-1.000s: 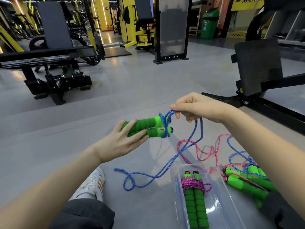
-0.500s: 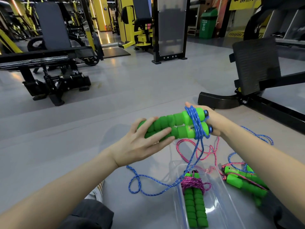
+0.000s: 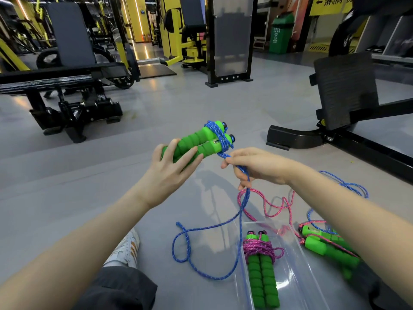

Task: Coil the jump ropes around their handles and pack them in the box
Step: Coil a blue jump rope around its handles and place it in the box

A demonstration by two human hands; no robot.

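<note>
Mid-frame, left hand holds the handles; right hand pinches the blue rope. Slack there could let the coils slip off.

We have one wide-angle view, worn on the person's head low over the gym floor, and it faces forward and down along both bare forearms. It sits close to the work: the left hand gripping the green handles and the right hand pinching the blue rope fill the middle. The clear box runs off the bottom edge right of centre, while a knee and a white shoe show lower left. Well beyond the hands, the weight machines stretch across the top.
</note>
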